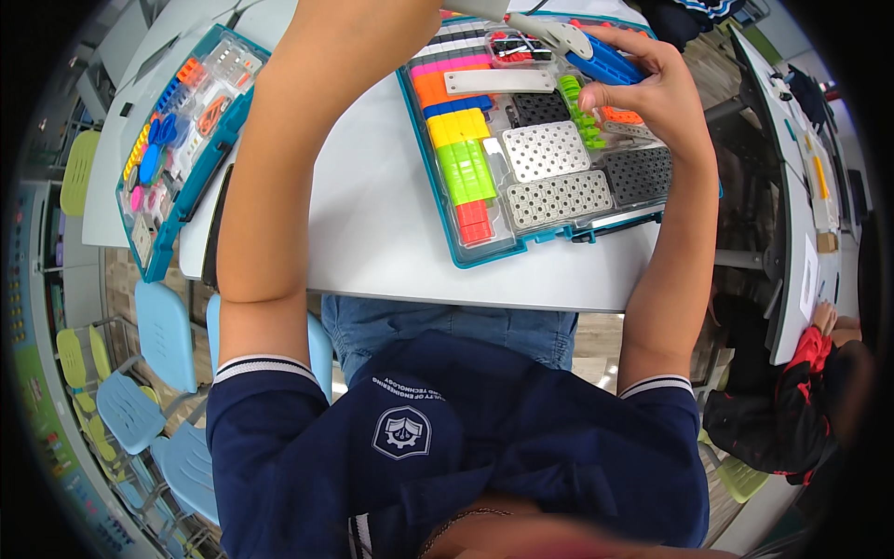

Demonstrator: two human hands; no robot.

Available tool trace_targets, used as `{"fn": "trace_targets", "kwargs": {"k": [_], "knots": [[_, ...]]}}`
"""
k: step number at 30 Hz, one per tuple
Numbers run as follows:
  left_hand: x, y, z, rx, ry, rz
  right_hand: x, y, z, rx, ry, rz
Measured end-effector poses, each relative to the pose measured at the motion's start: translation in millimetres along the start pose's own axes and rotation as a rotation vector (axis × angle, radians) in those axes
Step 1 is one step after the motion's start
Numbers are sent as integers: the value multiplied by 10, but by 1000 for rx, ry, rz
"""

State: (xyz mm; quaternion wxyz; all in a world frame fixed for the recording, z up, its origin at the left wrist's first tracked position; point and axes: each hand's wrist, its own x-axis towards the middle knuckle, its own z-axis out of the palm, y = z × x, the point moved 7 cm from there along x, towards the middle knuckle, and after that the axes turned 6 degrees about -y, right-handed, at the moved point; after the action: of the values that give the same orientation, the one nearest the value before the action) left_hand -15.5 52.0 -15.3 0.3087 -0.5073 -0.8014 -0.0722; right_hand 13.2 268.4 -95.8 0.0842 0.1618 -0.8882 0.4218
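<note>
My right hand (663, 91) is closed round a blue-and-grey handled tool (603, 63) above the right side of a teal parts case (440, 210). The tool's narrow end points left, toward a light grey piece (481, 8) at the upper edge. My left hand (377, 23) reaches up to that piece, its fingers cut off by the picture's edge. Beneath my hands, the case holds stacked coloured blocks (463, 168), a long white bar (498, 82), a white perforated plate (544, 151), a grey perforated plate (559, 197) and green toothed parts (579, 112).
A second teal case (166, 244) of small parts lies at the left, with blue scissors (162, 130) in it. Both cases rest on a white table (372, 233). Blue chairs (166, 331) stand at the left. Another person (792, 401) sits at a table on the right.
</note>
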Motion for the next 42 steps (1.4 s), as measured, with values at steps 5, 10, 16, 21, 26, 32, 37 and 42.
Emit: {"fn": "trace_targets", "kwargs": {"k": [5,10,16,21,26,32,37,42], "knots": [[23,8,20,-24,-3,-22,-26,8,-60,-8,4,16],[38,40,68,-21,-26,-32,-39,88,-93,18,-17,13],[-5,-229,-129,234,21,-179,-237,391,-462,-168,58,397],[-101,-472,-339,278,189,-255,-245,397,-486,-158,110,313],[-96,-551,-181,-228,209,-403,-169,310,-284,-202,123,228],[-133,-598,76,-531,130,-529,-56,169,-151,-62,201,76],[-89,-494,213,-809,138,-518,-27,-20,-28,-76,293,-29],[-81,-396,306,-1058,-20,-659,4,-291,28,-85,328,-134]]}}
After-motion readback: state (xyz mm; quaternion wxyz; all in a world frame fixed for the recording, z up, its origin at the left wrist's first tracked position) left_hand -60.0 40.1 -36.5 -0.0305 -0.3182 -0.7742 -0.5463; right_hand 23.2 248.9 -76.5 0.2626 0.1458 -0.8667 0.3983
